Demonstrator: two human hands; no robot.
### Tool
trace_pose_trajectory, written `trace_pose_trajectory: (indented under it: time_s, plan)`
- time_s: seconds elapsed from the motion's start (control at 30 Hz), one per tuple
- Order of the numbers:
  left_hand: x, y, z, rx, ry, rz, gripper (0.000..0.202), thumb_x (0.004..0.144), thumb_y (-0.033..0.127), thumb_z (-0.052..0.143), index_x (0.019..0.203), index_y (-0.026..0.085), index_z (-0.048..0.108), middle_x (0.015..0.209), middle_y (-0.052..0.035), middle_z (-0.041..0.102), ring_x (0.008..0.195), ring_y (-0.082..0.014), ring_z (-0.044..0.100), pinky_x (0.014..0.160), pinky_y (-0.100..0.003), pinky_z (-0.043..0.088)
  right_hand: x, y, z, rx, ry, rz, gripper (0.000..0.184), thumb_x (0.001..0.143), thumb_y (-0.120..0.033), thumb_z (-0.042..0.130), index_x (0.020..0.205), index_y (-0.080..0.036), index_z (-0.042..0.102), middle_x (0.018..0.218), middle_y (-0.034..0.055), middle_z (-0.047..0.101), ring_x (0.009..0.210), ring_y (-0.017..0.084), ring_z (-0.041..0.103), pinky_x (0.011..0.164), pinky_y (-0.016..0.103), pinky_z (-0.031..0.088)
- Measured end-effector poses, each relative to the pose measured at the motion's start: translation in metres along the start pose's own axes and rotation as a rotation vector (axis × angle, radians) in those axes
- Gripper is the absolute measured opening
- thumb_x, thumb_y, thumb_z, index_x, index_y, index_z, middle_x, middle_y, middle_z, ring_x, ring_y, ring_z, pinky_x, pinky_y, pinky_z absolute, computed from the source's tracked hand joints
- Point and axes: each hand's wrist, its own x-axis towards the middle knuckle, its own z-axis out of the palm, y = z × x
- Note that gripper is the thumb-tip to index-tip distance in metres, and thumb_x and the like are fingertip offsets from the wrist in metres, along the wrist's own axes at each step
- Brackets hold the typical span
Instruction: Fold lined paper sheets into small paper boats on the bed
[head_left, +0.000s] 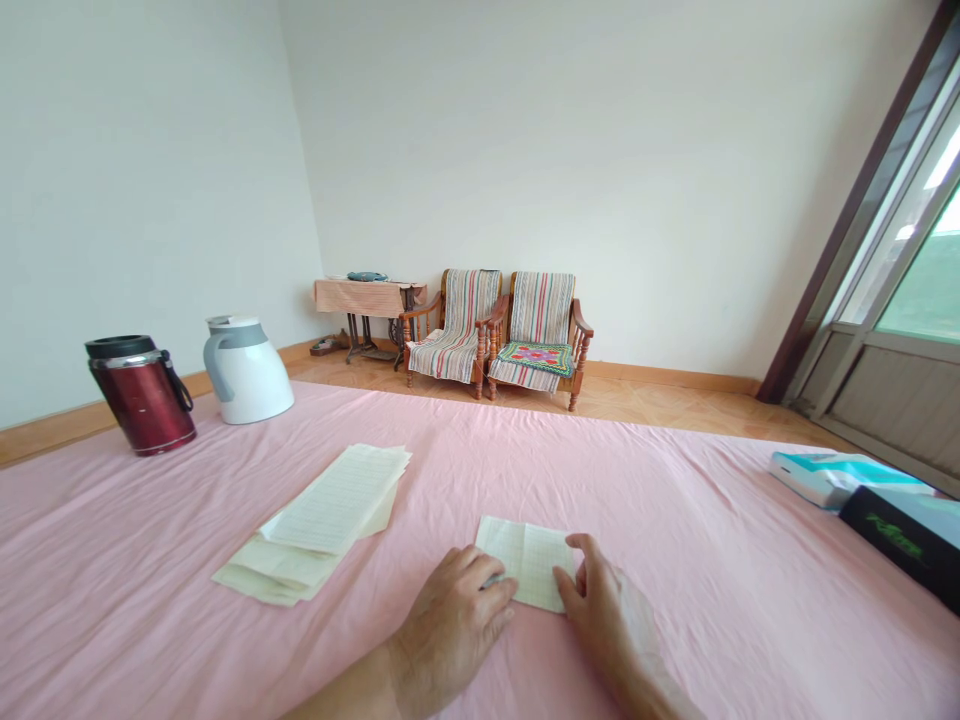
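Observation:
A small folded sheet of squared paper (529, 558), pale green with a crease down its middle, lies on the pink cloth in front of me. My left hand (459, 610) rests at its left edge, fingers curled and pressed onto the lower left corner. At the right edge is my right hand (600, 600); its thumb and index finger are apart, both touching the paper, while the other fingers are partly hidden. To the left lies a loose stack of lined paper sheets (330, 510), slightly fanned out, with neither hand on it.
A pink cloth (712, 620) covers the surface. At the far left stand a red thermos flask (146, 400) and a white jug (251, 375). A black box (900, 545) and a blue-and-white pack (832, 475) lie at right. Two wooden armchairs (540, 320) stand beyond.

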Motion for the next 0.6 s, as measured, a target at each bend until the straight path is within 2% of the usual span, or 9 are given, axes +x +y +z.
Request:
trace_pose_trajectory:
  time_s: [0.13,0.2,0.27,0.33,0.43,0.53,0.6]
  plan:
    - [0.001,0.0,-0.001,0.037,-0.016,0.009,0.018,0.092,0.017,0.054,0.106,0.021,0.063,0.094,-0.0049,0.061,0.093,-0.022,0.053,0.085,-0.035,0.043,-0.002,-0.01,-0.017,-0.181,0.141,-0.209,0.022,0.085,-0.022,0.048,0.105,-0.019,0.057,0.082,0.0091,0.065,0.075,0.027,0.062,0.065,0.038,0.043]
    - [0.002,0.0,0.0,0.049,-0.024,0.014,0.015,0.093,0.017,0.051,0.1,0.02,0.064,0.092,-0.005,0.061,0.092,-0.0215,0.053,0.083,-0.034,0.043,-0.006,-0.019,-0.022,-0.102,0.088,-0.352,0.022,0.088,-0.018,0.043,0.103,-0.019,0.06,0.089,0.01,0.066,0.079,0.025,0.062,0.068,0.039,0.046]
    - [0.002,0.0,0.002,0.058,-0.016,0.016,0.012,0.092,0.017,0.052,0.094,0.019,0.064,0.092,-0.0049,0.06,0.09,-0.0209,0.053,0.08,-0.033,0.043,-0.01,-0.027,-0.022,0.008,0.0,-0.526,0.026,0.09,-0.016,0.042,0.109,-0.019,0.059,0.105,0.0111,0.067,0.094,0.024,0.063,0.077,0.038,0.049]
    - [0.0,-0.001,0.005,0.064,-0.011,0.021,0.011,0.091,0.016,0.053,0.087,0.018,0.063,0.092,-0.0047,0.06,0.088,-0.02,0.053,0.078,-0.031,0.043,-0.014,-0.032,-0.017,0.058,-0.037,-0.661,0.033,0.091,-0.023,0.045,0.122,-0.014,0.053,0.119,0.0138,0.063,0.109,0.025,0.059,0.088,0.039,0.049]
    - [-0.003,-0.002,0.01,0.071,-0.006,0.048,0.011,0.091,0.016,0.053,0.085,0.018,0.062,0.094,-0.0042,0.061,0.087,-0.0193,0.053,0.078,-0.031,0.043,-0.019,-0.03,-0.008,0.016,-0.083,-0.769,0.051,0.093,-0.035,0.047,0.136,-0.008,0.04,0.13,0.0173,0.055,0.119,0.026,0.053,0.095,0.041,0.048]
    - [-0.008,-0.003,0.012,0.076,0.006,0.065,0.009,0.09,0.016,0.054,0.091,0.018,0.063,0.1,-0.0039,0.063,0.092,-0.02,0.055,0.083,-0.033,0.045,-0.02,-0.022,-0.003,-0.059,-0.109,-0.834,0.065,0.094,-0.042,0.045,0.145,-0.007,0.025,0.136,0.0187,0.048,0.125,0.029,0.047,0.096,0.042,0.047]
    - [-0.011,-0.003,0.011,0.092,0.025,0.062,0.015,0.09,0.016,0.052,0.102,0.018,0.063,0.108,-0.0051,0.064,0.1,-0.0208,0.056,0.089,-0.035,0.044,-0.02,-0.019,-0.001,-0.097,-0.098,-0.868,0.079,0.092,-0.05,0.045,0.149,-0.006,0.01,0.136,0.02,0.046,0.126,0.032,0.045,0.095,0.044,0.048]
